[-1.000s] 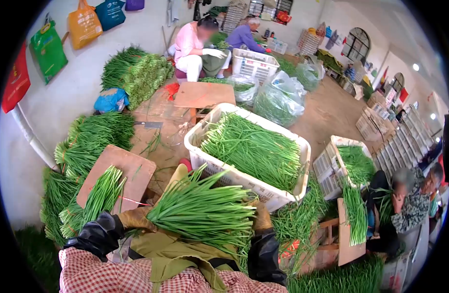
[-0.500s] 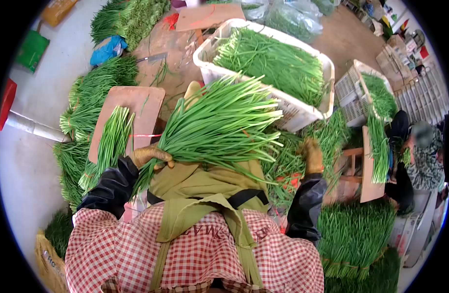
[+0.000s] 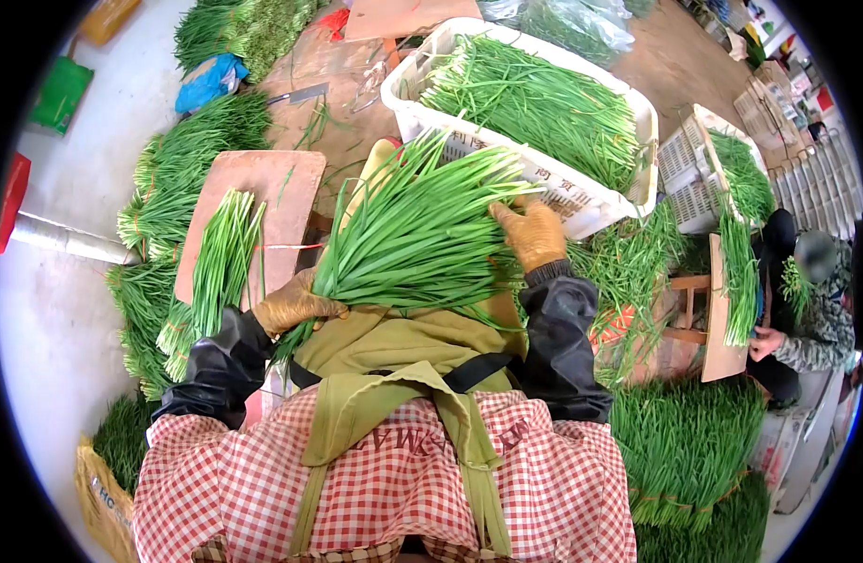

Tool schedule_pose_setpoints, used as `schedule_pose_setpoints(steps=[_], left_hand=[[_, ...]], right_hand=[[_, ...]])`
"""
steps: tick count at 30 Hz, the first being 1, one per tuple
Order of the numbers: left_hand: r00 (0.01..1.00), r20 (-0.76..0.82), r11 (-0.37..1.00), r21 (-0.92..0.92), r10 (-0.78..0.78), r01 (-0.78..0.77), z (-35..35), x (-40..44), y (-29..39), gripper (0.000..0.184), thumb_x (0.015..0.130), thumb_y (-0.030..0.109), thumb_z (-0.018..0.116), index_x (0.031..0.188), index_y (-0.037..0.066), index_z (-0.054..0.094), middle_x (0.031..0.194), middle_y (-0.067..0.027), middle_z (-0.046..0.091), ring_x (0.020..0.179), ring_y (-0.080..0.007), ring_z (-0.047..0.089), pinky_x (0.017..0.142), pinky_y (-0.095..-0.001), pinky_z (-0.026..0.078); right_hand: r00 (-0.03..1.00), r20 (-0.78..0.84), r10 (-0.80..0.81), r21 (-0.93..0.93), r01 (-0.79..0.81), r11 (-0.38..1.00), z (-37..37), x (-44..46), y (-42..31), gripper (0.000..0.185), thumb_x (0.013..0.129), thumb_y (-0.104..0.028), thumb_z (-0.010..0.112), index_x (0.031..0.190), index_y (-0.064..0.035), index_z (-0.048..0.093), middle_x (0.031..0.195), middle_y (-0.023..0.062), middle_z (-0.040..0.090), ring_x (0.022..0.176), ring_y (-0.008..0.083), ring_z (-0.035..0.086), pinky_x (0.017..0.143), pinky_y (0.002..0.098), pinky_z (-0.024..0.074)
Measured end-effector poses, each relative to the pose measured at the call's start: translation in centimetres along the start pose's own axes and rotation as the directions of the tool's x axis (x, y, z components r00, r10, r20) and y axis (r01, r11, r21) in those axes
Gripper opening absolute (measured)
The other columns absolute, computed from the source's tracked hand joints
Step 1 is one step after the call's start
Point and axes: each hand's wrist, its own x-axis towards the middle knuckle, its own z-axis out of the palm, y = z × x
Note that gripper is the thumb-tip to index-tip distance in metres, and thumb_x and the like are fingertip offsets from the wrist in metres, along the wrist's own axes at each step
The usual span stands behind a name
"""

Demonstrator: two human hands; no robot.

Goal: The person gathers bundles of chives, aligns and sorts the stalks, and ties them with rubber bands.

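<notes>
A large bunch of garlic chives (image 3: 422, 235) lies across my lap, its leafy end to the left and its pale stem ends to the right. My left hand (image 3: 298, 302), in a brown glove, is closed round the leafy end. At the stem ends is my gloved right hand (image 3: 533, 233), fingers closed on some of the stalks and partly hidden by them. Left of the bunch, a smaller bundle of chives (image 3: 223, 249) rests on a reddish-brown board (image 3: 263, 167). A thin red tie (image 3: 295, 247) stretches from this board towards the large bunch.
A white crate (image 3: 408, 111) of chives stands ahead. Loose chives (image 3: 628, 272) lie to my right, above standing bundles (image 3: 689, 441). More bundles (image 3: 183, 178) line the left side, near a knife (image 3: 305, 94). Another person (image 3: 811, 310) sits at far right beside a board (image 3: 725, 352).
My right hand has come in from the right, over the loose chives, to the stem ends of the large bunch. My left hand keeps its hold. At far right, the other person's hand now shows.
</notes>
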Motion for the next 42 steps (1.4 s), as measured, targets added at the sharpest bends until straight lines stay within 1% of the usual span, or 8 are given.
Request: schedule_pose_setpoints(steps=[6, 13, 21, 27, 29, 32, 41, 42], left_hand=[[1.0, -0.012, 0.999, 0.015, 0.029, -0.029, 0.1, 0.1, -0.5, 0.043, 0.077, 0.01, 0.072, 0.117, 0.004, 0.055, 0.089, -0.0044, 0.065, 0.068, -0.0102, 0.061, 0.048, -0.0207, 0.045], [0.985, 0.166, 0.996, -0.079, -0.037, 0.051, -1.1, 0.7, 1.2, 0.054, 0.078, 0.017, 0.07, 0.124, -0.001, 0.05, 0.091, -0.0093, 0.062, 0.075, -0.0123, 0.063, 0.046, -0.0212, 0.043], [0.981, 0.151, 0.967, -0.205, -0.12, 0.15, -0.4, 0.6, 1.7, 0.034, 0.079, 0.018, 0.066, 0.104, -0.004, 0.06, 0.076, -0.0129, 0.065, 0.044, -0.0111, 0.049, 0.043, -0.0216, 0.039], [0.9, 0.4, 0.844, -0.41, -0.174, 0.345, -2.3, 1.2, -1.0, 0.028, 0.084, 0.021, 0.06, 0.084, -0.007, 0.062, 0.062, -0.0084, 0.056, 0.042, -0.0078, 0.044, 0.041, -0.0198, 0.037], [0.881, 0.445, 0.826, -0.427, -0.162, 0.368, -4.1, 1.8, -2.0, 0.028, 0.084, 0.021, 0.06, 0.083, -0.007, 0.061, 0.06, -0.0075, 0.055, 0.041, -0.0077, 0.043, 0.041, -0.0198, 0.037], [0.862, 0.484, 0.779, -0.481, -0.147, 0.403, -4.8, 2.1, -2.6, 0.028, 0.085, 0.019, 0.058, 0.082, -0.009, 0.06, 0.059, -0.0071, 0.055, 0.039, -0.0073, 0.042, 0.041, -0.0197, 0.037], [0.901, 0.324, 0.872, -0.302, -0.287, 0.386, -4.6, 2.3, -1.6, 0.034, 0.077, 0.012, 0.066, 0.104, -0.008, 0.059, 0.067, -0.012, 0.062, 0.04, -0.0111, 0.046, 0.044, -0.0217, 0.039], [0.905, 0.322, 0.872, -0.312, -0.277, 0.378, -4.5, 2.3, -1.1, 0.034, 0.077, 0.012, 0.066, 0.104, -0.008, 0.059, 0.067, -0.012, 0.062, 0.04, -0.0111, 0.046, 0.044, -0.0217, 0.039]], right_hand=[[0.801, 0.542, -0.254, 0.83, -0.557, 0.014, 0.3, 0.3, 3.6, 0.014, 0.087, -0.018, 0.06, 0.089, -0.0041, 0.061, 0.052, -0.0034, 0.043, 0.037, 0.0085, 0.034, 0.035, 0.0254, 0.0285], [0.999, -0.033, -0.041, 0.732, -0.004, -0.682, -5.3, 3.3, 18.0, 0.009, 0.087, -0.01, 0.05, 0.089, -0.0028, 0.056, 0.08, 0.0075, 0.065, 0.054, 0.013, 0.05, 0.053, 0.0226, 0.0435], [0.948, 0.216, 0.235, 0.525, -0.316, 0.79, -6.8, -6.1, 5.5, 0.043, 0.09, -0.043, 0.055, 0.107, -0.0047, 0.063, 0.065, 0.0009, 0.06, 0.048, 0.0077, 0.05, 0.042, 0.0221, 0.0356], [0.947, 0.32, 0.011, 0.722, -0.251, 0.645, 2.5, -5.6, 4.3, 0.034, 0.09, -0.035, 0.062, 0.098, -0.0022, 0.061, 0.058, -0.0016, 0.052, 0.045, 0.007, 0.043, 0.042, 0.0232, 0.0345], [0.722, 0.475, -0.502, 0.652, -0.673, -0.35, 1.6, -5.2, 5.3, 0.025, 0.095, -0.028, 0.054, 0.096, -0.0036, 0.058, 0.051, -0.0062, 0.045, 0.039, 0.0045, 0.038, 0.037, 0.0211, 0.0316], [0.852, 0.166, -0.497, 0.614, -0.484, -0.623, -0.7, -6.0, 6.0, 0.018, 0.097, -0.02, 0.046, 0.092, -0.0051, 0.055, 0.048, -0.0091, 0.04, 0.035, 0.0023, 0.034, 0.034, 0.0187, 0.0294], [0.988, -0.051, -0.148, 0.924, -0.01, -0.383, -9.2, -5.9, 26.7, 0.025, 0.092, -0.026, 0.051, 0.098, -0.0059, 0.063, 0.067, 0.0049, 0.064, 0.06, 0.0157, 0.063, 0.058, 0.0315, 0.0515], [0.967, 0.254, 0.013, 0.87, -0.235, 0.434, -8.9, -5.7, 27.3, 0.034, 0.085, -0.032, 0.057, 0.105, -0.0044, 0.062, 0.082, 0.0115, 0.063, 0.076, 0.0225, 0.061, 0.07, 0.0354, 0.0492]])
